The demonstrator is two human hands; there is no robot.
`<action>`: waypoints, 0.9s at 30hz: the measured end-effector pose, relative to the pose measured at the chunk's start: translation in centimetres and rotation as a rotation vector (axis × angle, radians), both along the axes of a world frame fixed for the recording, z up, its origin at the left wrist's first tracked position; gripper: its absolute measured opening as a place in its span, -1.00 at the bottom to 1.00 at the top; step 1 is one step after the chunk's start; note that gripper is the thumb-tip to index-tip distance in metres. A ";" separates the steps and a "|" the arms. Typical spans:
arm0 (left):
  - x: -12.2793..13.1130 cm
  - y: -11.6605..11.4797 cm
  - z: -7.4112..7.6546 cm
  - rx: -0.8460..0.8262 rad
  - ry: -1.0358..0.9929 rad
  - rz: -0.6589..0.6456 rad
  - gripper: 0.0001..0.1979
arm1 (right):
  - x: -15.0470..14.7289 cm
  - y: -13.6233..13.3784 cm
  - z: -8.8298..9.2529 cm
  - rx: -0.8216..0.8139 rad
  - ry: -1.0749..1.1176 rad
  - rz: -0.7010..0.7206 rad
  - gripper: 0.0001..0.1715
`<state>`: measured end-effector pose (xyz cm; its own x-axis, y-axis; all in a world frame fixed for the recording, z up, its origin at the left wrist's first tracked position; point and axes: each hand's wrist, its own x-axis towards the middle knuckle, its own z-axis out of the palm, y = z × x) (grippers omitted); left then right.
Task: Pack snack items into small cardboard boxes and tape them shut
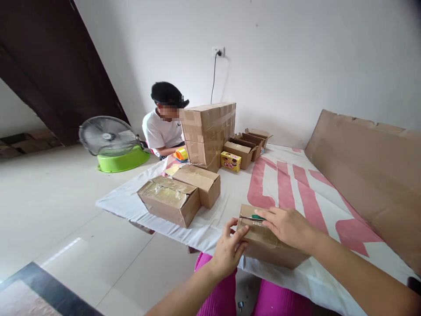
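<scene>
foreground cartons (272, 252): 3 | green-handled tool (257, 217): 1 | yellow box (230, 162): 1

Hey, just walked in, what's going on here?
Someone's right hand holds a green-handled tool at the top of a cardboard box, while their left hand touches the box's left end. Two more boxes lie to the left on the table. Beyond, a person in a black cap sits beside stacked cartons.

The white wall (279, 79) bore a socket (215, 52) with a black cord (213, 78) plugged in. Glossy pale floor tiles (105, 245) reflected light; a dark brown door (55, 57) stood at upper left
</scene>
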<state>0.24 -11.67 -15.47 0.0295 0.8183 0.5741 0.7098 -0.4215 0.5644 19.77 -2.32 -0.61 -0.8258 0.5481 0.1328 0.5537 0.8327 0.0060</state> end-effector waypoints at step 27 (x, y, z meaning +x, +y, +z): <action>-0.4 0.3 0.2 -0.042 -0.073 0.012 -0.50 | 18.4 1.6 -0.3 -0.178 0.126 -0.446 -0.57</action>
